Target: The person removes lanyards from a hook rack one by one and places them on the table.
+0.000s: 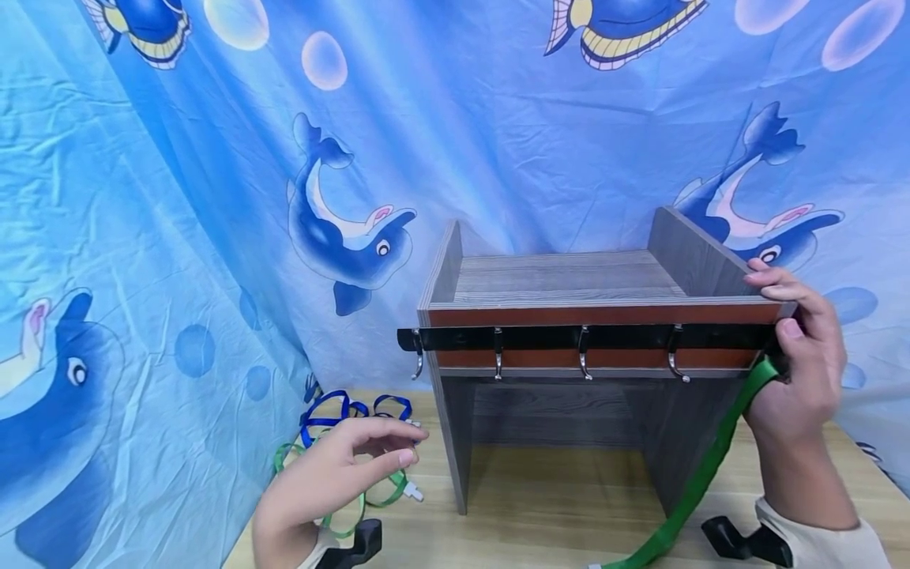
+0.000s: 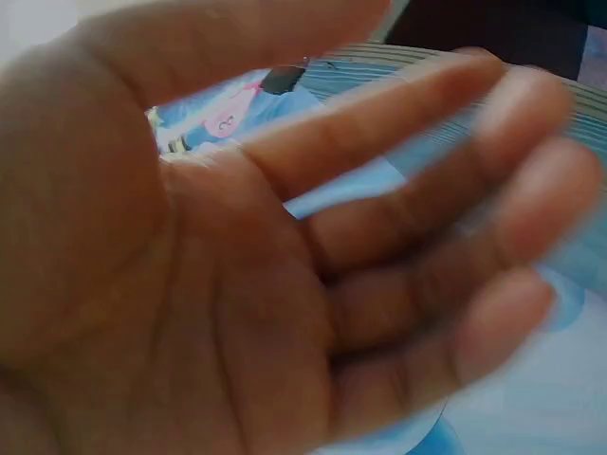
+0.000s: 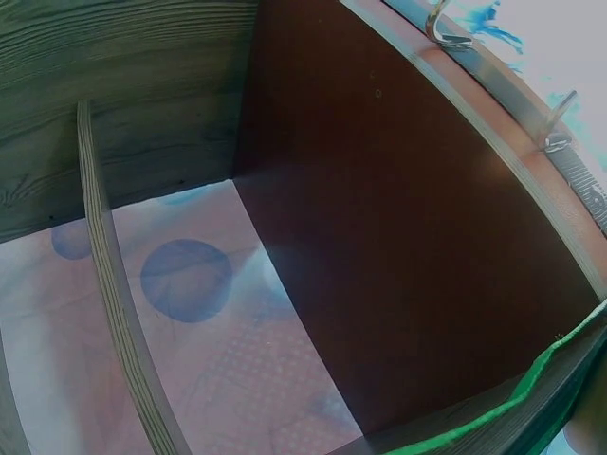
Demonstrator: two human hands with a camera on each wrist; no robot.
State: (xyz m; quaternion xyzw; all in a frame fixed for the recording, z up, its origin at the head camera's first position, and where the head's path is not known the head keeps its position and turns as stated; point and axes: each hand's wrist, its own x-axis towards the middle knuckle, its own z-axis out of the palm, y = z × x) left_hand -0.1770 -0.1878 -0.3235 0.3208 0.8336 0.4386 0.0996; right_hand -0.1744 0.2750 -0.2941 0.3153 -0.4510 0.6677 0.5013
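Observation:
A small grey wooden shelf (image 1: 569, 273) stands on the table, with a black hook rail (image 1: 540, 338) across its brown front strip. Several silver hooks hang from the rail. My right hand (image 1: 806, 356) grips the shelf's right front corner, thumb in front and fingers over the side panel. A green lanyard (image 1: 711, 466) hangs down from the rail's right end, beside that hand; the hand hides how its top is held. To the left of the shelf, my left hand (image 1: 341, 466) is held in the air with relaxed fingers. Its palm (image 2: 237, 284) shows nothing held.
Blue lanyards (image 1: 327, 415) and another green lanyard (image 1: 387, 498) with a white clip lie on the wooden table (image 1: 554, 514), left of the shelf and partly behind my left hand. A blue sea-patterned cloth (image 1: 498, 158) hangs behind and to the left.

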